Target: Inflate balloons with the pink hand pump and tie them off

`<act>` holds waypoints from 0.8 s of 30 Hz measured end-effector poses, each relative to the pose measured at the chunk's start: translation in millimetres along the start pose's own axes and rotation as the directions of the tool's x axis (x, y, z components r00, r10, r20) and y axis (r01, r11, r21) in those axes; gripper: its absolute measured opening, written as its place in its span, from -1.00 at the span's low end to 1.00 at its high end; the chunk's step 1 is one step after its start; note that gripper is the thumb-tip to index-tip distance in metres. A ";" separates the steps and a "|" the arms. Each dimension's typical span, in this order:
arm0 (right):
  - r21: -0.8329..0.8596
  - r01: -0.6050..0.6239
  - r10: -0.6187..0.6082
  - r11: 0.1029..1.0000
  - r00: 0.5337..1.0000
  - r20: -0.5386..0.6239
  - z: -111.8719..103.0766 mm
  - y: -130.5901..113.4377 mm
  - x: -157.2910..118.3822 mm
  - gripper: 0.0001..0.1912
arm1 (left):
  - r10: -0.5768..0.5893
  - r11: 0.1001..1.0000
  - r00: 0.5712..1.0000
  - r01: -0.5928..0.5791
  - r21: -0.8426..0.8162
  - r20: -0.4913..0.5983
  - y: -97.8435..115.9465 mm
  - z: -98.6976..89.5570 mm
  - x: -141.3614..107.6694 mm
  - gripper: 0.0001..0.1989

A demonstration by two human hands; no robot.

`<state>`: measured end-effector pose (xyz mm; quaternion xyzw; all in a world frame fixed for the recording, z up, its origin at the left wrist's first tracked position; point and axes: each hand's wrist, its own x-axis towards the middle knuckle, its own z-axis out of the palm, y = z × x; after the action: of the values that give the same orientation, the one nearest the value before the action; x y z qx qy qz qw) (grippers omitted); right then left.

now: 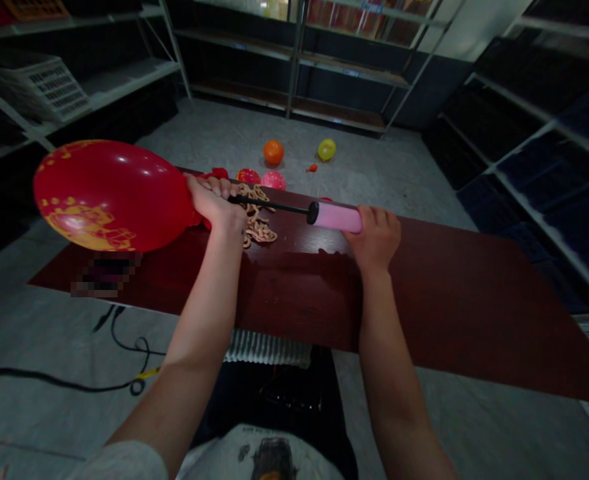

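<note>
A large inflated red balloon (114, 197) with yellow print fills the left of the view. My left hand (217, 200) is closed around its neck, where the black rod (279, 205) of a hand balloon pump meets it. My fingers hide the join. The rod is drawn out of the pump's pink barrel (337, 217), and the fingers of my right hand (377, 237) wrap the barrel's far end. Just beyond my left hand, a loose pile of beige, stringy pieces (260, 230) lies on the dark red tabletop (299, 287).
On the floor past the table are an orange balloon (273, 153), a yellow balloon (326, 149) and a pink balloon (273, 180). Metal shelves (349, 67) line the room. A black cable (49, 381) runs across the floor at left. A blurred patch (105, 273) covers something on the table's left end.
</note>
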<state>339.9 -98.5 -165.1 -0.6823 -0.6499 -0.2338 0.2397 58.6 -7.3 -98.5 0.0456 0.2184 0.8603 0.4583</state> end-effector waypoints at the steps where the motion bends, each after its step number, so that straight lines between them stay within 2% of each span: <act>1: 0.020 -0.006 0.006 1.000 1.000 -0.005 0.8 -2.2 0.2 -0.56 | 0.008 1.000 1.000 -0.008 0.006 0.010 1.5 0.1 0.7 -0.50; 9: 0.123 -0.022 0.028 0.992 0.998 -0.053 9.2 -18.8 2.0 -0.59 | -0.002 1.000 0.999 0.002 0.002 -0.042 5.6 6.2 -2.6 -0.53; 13: 0.123 0.016 -0.012 0.992 1.000 -0.029 6.0 -32.4 1.1 -0.60 | 0.012 0.999 1.000 -0.012 0.032 0.006 -1.5 7.2 -10.0 -0.54; 19: 0.141 0.108 -0.117 0.984 0.991 0.062 -1.9 -69.5 0.7 -0.62 | -0.034 0.998 0.986 0.027 0.050 0.160 -21.4 5.2 -27.6 -0.49; 22: 0.137 0.103 -0.117 0.985 0.988 0.098 3.2 -77.3 0.0 -0.67 | -0.063 0.998 0.974 0.055 0.039 0.219 -34.9 2.5 -36.8 -0.49; 24: 0.143 0.086 -0.104 0.986 0.987 0.125 9.8 -76.9 -1.5 -0.67 | -0.080 0.997 0.974 0.075 0.033 0.213 -42.5 0.0 -39.2 -0.49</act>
<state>263.1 -90.4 -171.9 -0.6463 -0.7108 -0.1540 0.2309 113.8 -18.4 -111.5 0.1351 0.1802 0.8290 0.5118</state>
